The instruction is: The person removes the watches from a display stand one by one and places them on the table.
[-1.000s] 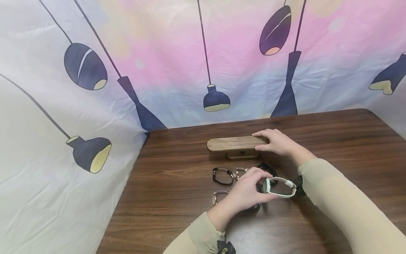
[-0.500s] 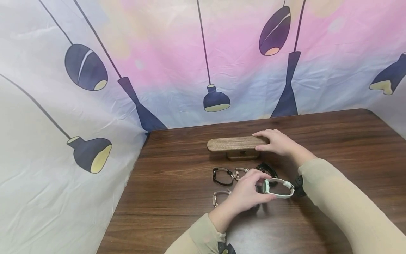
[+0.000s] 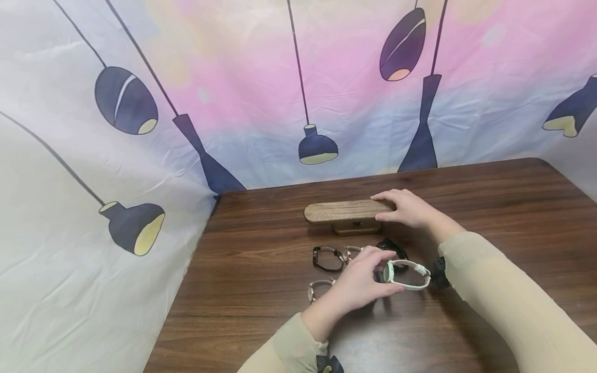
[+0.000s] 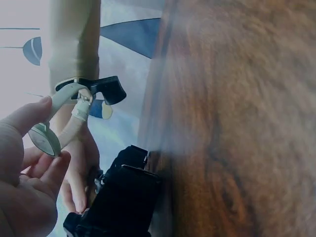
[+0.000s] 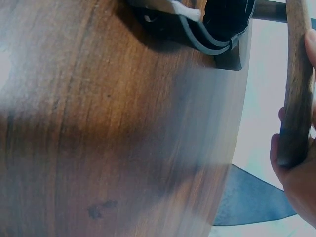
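Note:
My left hand [image 3: 356, 282] pinches a pale mint wristwatch [image 3: 389, 271] by its case, between thumb and fingers. Its buckled strap forms a loop pointing right, above the table; the left wrist view shows the watch face [image 4: 45, 140] side-on. Farther back, a wooden stand [image 3: 342, 211] has a long rounded bar on a short base. My right hand [image 3: 408, 208] grips the right end of that bar, thumb on the near side; the right wrist view shows the bar [image 5: 297, 84] against the palm.
Several watches lie in front of the stand: a slim black watch [image 3: 316, 257], a watch with a pale strap [image 3: 347, 255], a bulky black watch [image 3: 394, 247] and a gold-toned watch [image 3: 311, 292]. My left hand partly hides some. A printed cloth [image 3: 261, 77] hangs behind the table [image 3: 494, 207].
My left hand has shifted slightly left with the mint wristwatch, whose angle has turned a little. My right hand stays on the wooden stand, which has not moved.

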Demonstrator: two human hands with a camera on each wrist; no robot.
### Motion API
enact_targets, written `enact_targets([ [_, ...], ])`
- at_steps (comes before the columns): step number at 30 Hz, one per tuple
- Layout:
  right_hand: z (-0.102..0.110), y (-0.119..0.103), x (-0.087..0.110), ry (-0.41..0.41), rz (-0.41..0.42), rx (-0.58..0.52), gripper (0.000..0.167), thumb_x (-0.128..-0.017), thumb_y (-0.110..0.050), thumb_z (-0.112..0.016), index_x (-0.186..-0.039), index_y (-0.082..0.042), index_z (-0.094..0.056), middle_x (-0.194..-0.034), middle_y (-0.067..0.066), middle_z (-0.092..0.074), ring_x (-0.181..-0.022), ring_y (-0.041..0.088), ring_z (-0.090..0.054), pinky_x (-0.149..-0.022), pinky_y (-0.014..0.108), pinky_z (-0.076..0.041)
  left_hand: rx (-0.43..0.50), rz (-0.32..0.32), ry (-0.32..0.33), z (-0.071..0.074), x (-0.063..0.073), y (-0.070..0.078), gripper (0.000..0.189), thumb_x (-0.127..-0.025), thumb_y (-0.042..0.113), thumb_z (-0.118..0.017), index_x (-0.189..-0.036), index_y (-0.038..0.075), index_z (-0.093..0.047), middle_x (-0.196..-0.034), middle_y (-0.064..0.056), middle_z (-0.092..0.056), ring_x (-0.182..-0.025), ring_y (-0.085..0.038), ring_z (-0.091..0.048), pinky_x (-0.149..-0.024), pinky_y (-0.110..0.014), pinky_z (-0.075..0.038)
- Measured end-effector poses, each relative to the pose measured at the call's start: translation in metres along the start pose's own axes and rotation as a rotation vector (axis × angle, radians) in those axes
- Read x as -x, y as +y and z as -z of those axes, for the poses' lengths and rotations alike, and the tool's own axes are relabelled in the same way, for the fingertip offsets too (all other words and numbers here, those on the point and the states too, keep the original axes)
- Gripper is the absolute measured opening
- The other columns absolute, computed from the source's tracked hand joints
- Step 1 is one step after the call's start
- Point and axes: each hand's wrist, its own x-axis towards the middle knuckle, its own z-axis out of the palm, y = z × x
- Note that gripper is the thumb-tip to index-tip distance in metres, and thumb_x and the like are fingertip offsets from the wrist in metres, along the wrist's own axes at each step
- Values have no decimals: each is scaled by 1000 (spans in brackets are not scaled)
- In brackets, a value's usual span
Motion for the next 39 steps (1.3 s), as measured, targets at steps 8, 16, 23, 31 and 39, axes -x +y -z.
enact_targets([
  [8, 0, 2, 1, -8, -13, -6, 58, -87, -40, -65, -136, -11, -50, -134, 21, -45, -124, 43, -35, -97, 60, -29, -63, 72, -40, -2, -6, 1, 47, -74, 38, -78, -115, 20, -64, -110, 11, -52, -93, 2, -52, -80, -15, -41],
  [16, 0, 2, 1, -1, 4, -14, 59, -86, -39, -66, -135, -9, -50, -133, 21, -46, -123, 43, -37, -97, 60, -29, -115, 61, -76, -3, -12, -2, 45, -73, 42, -78, -112, 22, -64, -107, 13, -56, -94, 1, -52, -80, -16, -41],
  [23, 2, 3, 1, 2, 1, -7, 58, -86, -40, -66, -135, -12, -51, -135, 19, -46, -125, 42, -36, -98, 59, -28, -162, 53, -120, -5, -18, -1, 44, -73, 42, -78, -109, 20, -65, -99, 14, -56, -91, 3, -51, -78, -14, -40],
  [31, 2, 4, 1, -5, -13, 2, 58, -86, -42, -66, -135, -13, -51, -136, 19, -45, -125, 41, -35, -98, 58, -29, -241, 21, -203, -4, -25, -3, 44, -73, 38, -75, -112, 18, -68, -92, 14, -53, -82, 5, -48, -73, -11, -36],
  [39, 2, 5, 1, -7, -17, -4, 58, -86, -41, -66, -135, -13, -51, -135, 18, -46, -124, 40, -36, -98, 57, -30, -281, 41, -275, -6, -28, 0, 45, -71, 42, -79, -104, 16, -66, -90, 13, -52, -80, 3, -48, -73, -10, -37],
])
